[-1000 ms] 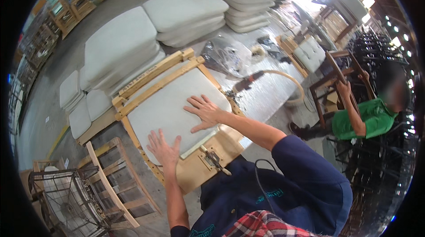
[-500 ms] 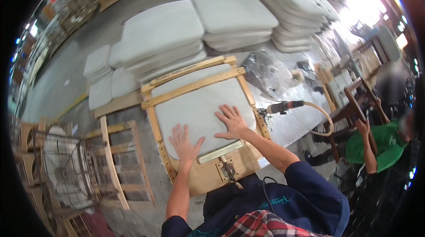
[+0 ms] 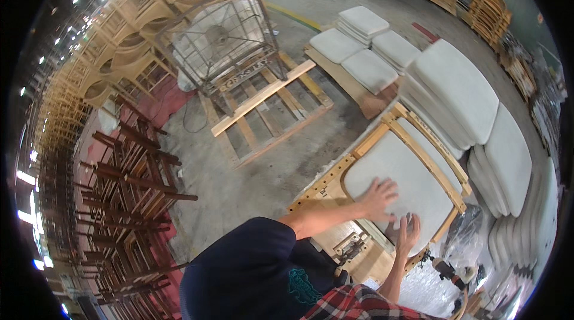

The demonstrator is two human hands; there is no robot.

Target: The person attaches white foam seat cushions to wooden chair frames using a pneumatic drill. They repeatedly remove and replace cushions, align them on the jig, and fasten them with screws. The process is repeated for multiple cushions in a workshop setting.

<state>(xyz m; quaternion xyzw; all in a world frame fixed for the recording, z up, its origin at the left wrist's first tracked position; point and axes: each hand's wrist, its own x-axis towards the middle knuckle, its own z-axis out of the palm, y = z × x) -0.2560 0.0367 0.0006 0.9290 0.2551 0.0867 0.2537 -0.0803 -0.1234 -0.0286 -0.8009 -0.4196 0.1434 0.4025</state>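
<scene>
My left hand [image 3: 378, 200] rests on a pale grey seat cushion [image 3: 412, 176] with its fingers spread. Beside it, my right hand [image 3: 408, 236] touches the same cushion near its front edge, fingers apart and slightly bent. Neither hand holds anything. Around the cushion is a wooden frame jig [image 3: 373, 139] with holes along its side rails. A wooden crossbar [image 3: 433, 167] spans the cushion's far part. On the near board of the jig sits a metal toggle clamp [image 3: 351, 247]. A hand-held power tool [image 3: 445, 270] lies to the right of my right hand.
Stacked grey cushions [image 3: 460, 90] stand beyond the jig, and smaller ones [image 3: 365, 66] lie on a board. To the left are a wooden pallet [image 3: 269, 122], a large caged fan [image 3: 218, 36] and dark chair frames [image 3: 134, 182]. Clear plastic [image 3: 466, 239] lies near the tool.
The view has swung left, bringing the fan and chair frames in and the co-worker out. My hands have come closer together on the cushion, near its front edge.
</scene>
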